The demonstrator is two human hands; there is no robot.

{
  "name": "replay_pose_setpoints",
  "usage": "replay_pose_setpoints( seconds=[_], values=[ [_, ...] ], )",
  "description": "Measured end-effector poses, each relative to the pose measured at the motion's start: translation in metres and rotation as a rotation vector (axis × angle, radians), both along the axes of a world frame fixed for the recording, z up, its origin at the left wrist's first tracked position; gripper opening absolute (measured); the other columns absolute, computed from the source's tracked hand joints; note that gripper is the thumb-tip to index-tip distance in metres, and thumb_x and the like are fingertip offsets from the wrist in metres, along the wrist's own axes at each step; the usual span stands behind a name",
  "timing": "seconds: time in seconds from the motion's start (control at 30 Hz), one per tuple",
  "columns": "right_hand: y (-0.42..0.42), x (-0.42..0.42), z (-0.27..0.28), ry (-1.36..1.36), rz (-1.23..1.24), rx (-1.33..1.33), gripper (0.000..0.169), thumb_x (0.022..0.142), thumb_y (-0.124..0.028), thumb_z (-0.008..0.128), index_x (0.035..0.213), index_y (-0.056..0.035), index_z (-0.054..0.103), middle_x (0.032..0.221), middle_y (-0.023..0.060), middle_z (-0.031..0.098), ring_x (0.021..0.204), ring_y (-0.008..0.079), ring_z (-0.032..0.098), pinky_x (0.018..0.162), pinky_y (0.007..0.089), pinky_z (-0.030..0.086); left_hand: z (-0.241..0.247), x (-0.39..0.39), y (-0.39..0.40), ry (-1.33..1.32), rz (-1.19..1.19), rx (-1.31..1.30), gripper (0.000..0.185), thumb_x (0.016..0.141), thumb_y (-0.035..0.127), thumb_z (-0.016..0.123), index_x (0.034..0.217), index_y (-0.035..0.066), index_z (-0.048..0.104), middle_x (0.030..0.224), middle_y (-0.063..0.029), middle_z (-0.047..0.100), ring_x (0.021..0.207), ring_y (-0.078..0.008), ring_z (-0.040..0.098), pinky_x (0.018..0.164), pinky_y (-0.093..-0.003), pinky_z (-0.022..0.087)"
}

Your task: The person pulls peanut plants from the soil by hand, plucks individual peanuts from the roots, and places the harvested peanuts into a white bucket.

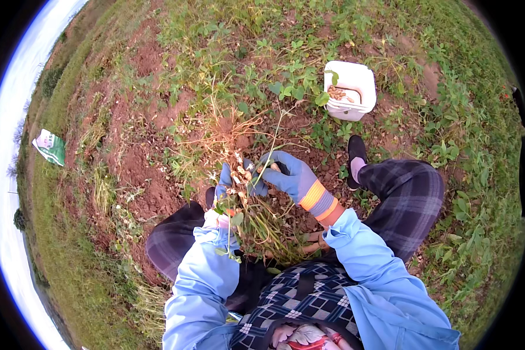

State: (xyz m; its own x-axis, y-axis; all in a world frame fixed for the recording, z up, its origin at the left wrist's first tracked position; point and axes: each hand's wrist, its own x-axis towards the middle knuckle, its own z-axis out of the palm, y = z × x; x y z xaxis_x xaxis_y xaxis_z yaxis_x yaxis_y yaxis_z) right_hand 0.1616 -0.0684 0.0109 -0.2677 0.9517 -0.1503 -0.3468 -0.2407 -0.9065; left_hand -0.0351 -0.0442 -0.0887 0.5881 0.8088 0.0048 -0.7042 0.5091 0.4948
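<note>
My left hand (224, 183), in a blue work glove, is closed around an uprooted bunch of peanut plants (262, 227). Its roots point away from me, and the leafy stems hang back towards my lap. Several peanut pods (241, 174) cluster near the left hand's fingers. My right hand (285, 171), gloved in blue and grey with an orange-striped cuff, is just right of the cluster. Its thumb and fingertips are curled around a peanut pod (274, 166). A white plastic bucket (362, 83) with some peanuts (336, 92) inside stands on the ground at the upper right.
Low green peanut plants (295, 83) grow ahead and to the right, close to the bucket. Reddish soil (146, 188) with dry stems lies at the left. A green and white sack (51, 146) is farther off at the far left. My bent legs flank the bunch.
</note>
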Motion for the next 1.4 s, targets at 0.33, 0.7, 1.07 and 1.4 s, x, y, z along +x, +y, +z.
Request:
replay_pose_setpoints(
  seconds=[0.33,0.7,1.07,1.4],
  values=[
    [0.003,-0.007,-0.006,0.352,0.053,-0.242,0.021,0.085,-0.012,0.055,0.102,0.0003,0.05,0.073,0.0076,0.055,0.056,0.0153,0.053,0.048,0.0257,0.041,0.018,0.006,-0.008,0.174,-0.021,-0.054,0.061,0.088,0.057,0.037,0.111,0.003,0.053,0.092,-0.0113,0.063,0.072,-0.0244,0.062,0.064,-0.0378,0.054],
    [-0.003,0.003,0.016,0.059,0.036,0.03,0.022,0.082,-0.012,0.058,0.101,-0.001,0.057,0.066,0.0021,0.054,0.053,0.009,0.05,0.048,0.0212,0.038,0.044,0.013,-0.019,0.179,0.016,-0.133,0.06,0.088,0.055,0.04,0.115,0.003,0.051,0.09,-0.0118,0.062,0.072,-0.0243,0.061,0.063,-0.0389,0.052],
    [-0.001,-0.011,-0.01,-0.723,-0.049,0.562,0.036,0.074,-0.015,0.06,0.106,-0.0001,0.051,0.091,0.0188,0.053,0.08,0.0371,0.053,0.067,0.0395,0.043,0.052,0.027,-0.023,0.209,0.19,-0.308,0.05,0.091,0.046,0.042,0.118,0.004,0.05,0.1,-0.0084,0.062,0.079,-0.0181,0.062,0.067,-0.0303,0.052],
    [0.005,-0.011,-0.014,0.115,0.004,-0.184,0.018,0.087,-0.017,0.051,0.102,-0.0058,0.054,0.064,-0.0047,0.043,0.051,0.0054,0.043,0.055,0.0234,0.045,0.028,0.016,-0.017,0.309,0.079,-0.237,0.049,0.092,0.043,0.044,0.12,0.003,0.048,0.104,-0.0051,0.06,0.086,-0.0159,0.059,0.072,-0.0295,0.05]
  ],
)
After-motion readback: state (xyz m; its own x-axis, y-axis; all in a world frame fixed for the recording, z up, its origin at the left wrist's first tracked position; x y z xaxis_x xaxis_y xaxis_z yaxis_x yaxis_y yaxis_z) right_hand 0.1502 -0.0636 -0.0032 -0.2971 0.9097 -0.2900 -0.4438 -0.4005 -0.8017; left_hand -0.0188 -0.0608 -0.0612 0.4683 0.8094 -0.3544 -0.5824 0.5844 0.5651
